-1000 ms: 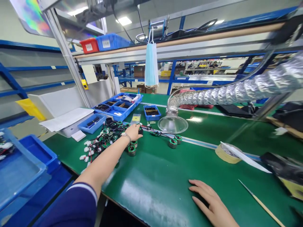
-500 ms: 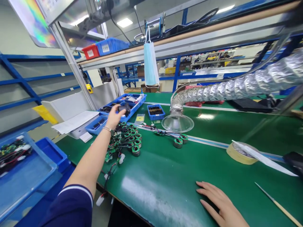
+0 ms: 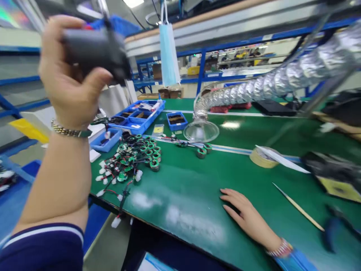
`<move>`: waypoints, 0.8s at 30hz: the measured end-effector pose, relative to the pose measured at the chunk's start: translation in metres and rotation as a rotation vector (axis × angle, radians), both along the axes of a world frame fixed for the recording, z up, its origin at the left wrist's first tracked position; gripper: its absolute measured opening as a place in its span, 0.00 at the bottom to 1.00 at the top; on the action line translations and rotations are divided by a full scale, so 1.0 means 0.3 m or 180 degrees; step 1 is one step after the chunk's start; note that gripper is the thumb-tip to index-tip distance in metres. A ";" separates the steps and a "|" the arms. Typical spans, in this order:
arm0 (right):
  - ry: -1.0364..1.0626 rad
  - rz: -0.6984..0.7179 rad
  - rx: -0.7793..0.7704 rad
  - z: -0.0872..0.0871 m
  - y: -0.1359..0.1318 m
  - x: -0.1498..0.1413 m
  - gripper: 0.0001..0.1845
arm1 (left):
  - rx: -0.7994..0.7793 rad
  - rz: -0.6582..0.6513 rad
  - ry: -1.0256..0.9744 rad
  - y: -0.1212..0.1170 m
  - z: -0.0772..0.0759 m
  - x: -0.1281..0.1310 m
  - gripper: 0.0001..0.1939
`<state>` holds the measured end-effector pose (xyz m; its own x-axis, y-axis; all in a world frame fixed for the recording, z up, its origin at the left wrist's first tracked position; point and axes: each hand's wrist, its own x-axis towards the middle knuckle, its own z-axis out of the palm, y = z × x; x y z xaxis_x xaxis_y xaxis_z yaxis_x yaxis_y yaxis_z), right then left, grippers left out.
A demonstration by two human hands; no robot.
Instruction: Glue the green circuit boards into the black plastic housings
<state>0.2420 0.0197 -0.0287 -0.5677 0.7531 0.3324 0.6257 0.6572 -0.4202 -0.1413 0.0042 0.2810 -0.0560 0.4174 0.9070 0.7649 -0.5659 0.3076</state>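
Gripping a dark grey plastic part (image 3: 94,52), the left hand (image 3: 67,71) clenches high above the green bench (image 3: 180,199), with nothing between them; wired green coil boards (image 3: 132,160) lie below those fingers. The right hand (image 3: 248,214) rests open, fingers released and flat on the bench, near its front edge.

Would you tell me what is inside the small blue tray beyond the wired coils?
The small blue tray holds dark pieces topped by brownish strips; anything beneath is covered, and their kind is too small to tell.

A dark, blunt-ended cylindrical object (image 3: 94,51) sitting high at ten o'clock, tilting downward to its right in the raised left hand (image 3: 67,71).
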 end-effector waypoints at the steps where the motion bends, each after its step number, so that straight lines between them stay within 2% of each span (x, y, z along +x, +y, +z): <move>1: 0.0057 -0.0095 -0.0077 0.005 -0.006 0.005 0.18 | -0.0148 -0.0228 0.0764 0.004 -0.045 0.064 0.31; 3: 0.0163 -0.0315 -0.0206 0.018 -0.020 0.024 0.17 | -0.0766 -0.0824 0.1680 0.022 -0.173 0.191 0.32; 5: 0.0246 -0.0510 -0.0279 0.038 -0.040 0.056 0.16 | -0.1593 -0.1290 0.2121 0.043 -0.334 0.313 0.29; 8: 0.0321 -0.0721 -0.0360 0.074 -0.083 0.107 0.15 | -0.2467 -0.1524 0.2792 0.068 -0.569 0.470 0.24; 11: 0.0392 -0.0766 -0.0461 0.097 -0.130 0.133 0.15 | -0.2870 -0.1572 0.2824 0.075 -0.733 0.599 0.26; 14: 0.0513 -0.0588 -0.0514 0.091 -0.159 0.115 0.23 | -0.3061 -0.1576 0.2465 0.068 -0.817 0.704 0.27; 16: 0.0515 -0.0517 -0.0520 0.075 -0.165 0.085 0.30 | -0.3053 -0.1589 0.2210 0.053 -0.842 0.743 0.29; 18: 0.0485 -0.0560 -0.0480 0.054 -0.162 0.054 0.32 | -0.2840 -0.1577 0.2030 0.028 -0.852 0.739 0.35; 21: 0.0484 -0.0689 -0.0414 0.029 -0.155 0.026 0.30 | -0.2403 -0.1283 0.1923 -0.034 -0.863 0.637 0.40; 24: 0.0442 -0.0769 -0.0429 0.019 -0.152 0.025 0.29 | -0.2281 -0.0698 0.1820 -0.103 -0.889 0.468 0.31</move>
